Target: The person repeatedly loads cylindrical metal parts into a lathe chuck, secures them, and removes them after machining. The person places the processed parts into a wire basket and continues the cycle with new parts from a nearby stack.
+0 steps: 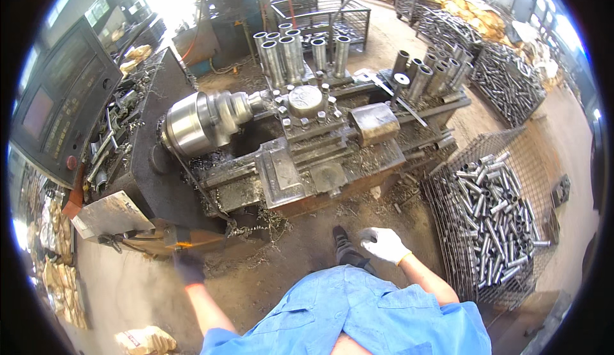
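Two gloved hands flank a worker's blue shirt (300, 313) at a lathe (281, 173) on a busy shop floor. The left hand (188, 268), in a dark glove, hangs just below an orange lever (184, 245) (or what looks like one, for it shows small) low at the machine's left end, beside a tilted plate (112, 215). Blur and shadow hide the fingers: whether they are closed, or touch the lever at all, cannot be told. The right hand (384, 245), in a white glove, is above the floor near a shoe (339, 232), fingers loosely bent with nothing visible in them; how far they close cannot be made out.

The lever looks stiff, slim and fixed at its base, hardly fragile; its orange end seems the place to take hold, with a full wrap of the fingers, since grime could let a glove slip.

Above, the chuck (195, 125) is blurred at its outer end, apparently turning. Tall tubes (275, 67) stand in clusters beyond it, and a wire bin (441, 214) at right holds a heap of short tubes (505, 227), probably rigid, slick and weighty together, best gripped round the barrel, away from possibly sharp rims. Curled chips (256, 227) litter the lathe's foot.
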### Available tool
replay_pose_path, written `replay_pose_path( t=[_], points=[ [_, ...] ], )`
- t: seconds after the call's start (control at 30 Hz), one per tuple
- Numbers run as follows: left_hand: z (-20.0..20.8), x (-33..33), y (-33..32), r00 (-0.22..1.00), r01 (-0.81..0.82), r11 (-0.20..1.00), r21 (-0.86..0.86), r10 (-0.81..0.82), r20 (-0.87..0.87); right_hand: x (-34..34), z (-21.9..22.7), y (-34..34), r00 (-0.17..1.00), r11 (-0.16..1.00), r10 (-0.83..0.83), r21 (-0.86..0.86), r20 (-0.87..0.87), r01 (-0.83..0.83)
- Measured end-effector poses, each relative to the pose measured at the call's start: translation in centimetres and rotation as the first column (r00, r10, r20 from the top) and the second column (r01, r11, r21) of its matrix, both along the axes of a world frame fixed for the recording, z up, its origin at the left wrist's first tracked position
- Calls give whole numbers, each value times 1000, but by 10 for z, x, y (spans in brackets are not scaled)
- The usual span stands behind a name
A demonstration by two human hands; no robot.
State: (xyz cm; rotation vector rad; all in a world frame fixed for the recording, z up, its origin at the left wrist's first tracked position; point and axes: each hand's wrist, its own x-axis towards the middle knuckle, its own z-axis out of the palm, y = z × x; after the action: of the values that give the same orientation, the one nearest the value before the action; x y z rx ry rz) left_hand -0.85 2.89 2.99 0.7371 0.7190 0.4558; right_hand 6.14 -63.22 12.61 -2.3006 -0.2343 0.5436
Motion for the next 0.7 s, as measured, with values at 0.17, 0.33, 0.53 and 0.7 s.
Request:
replay_pose_path(
  t=[0.17, 0.33, 0.53, 0.7],
  points=[
    [-94, -2, -102, 927, 264, 961, 81, -230, -296, 124, 85, 10, 980, 958, 146, 227, 133, -174],
    [-157, 7, -201, 587, 653, 727, 212, -309, -748, 248, 171, 39, 625, 771, 459, 66, 631, -633],
    [-139, 14, -253, 573, 514, 857, 37, -310, -759, 402, 221, 147, 462, 637, 734, -269, 498, -723],
    [-141, -14, -272, 485, 715, 682, 156, -322, -813, 490, 187, 253, 618, 554, 682, -276, -390, -786]
  ],
)
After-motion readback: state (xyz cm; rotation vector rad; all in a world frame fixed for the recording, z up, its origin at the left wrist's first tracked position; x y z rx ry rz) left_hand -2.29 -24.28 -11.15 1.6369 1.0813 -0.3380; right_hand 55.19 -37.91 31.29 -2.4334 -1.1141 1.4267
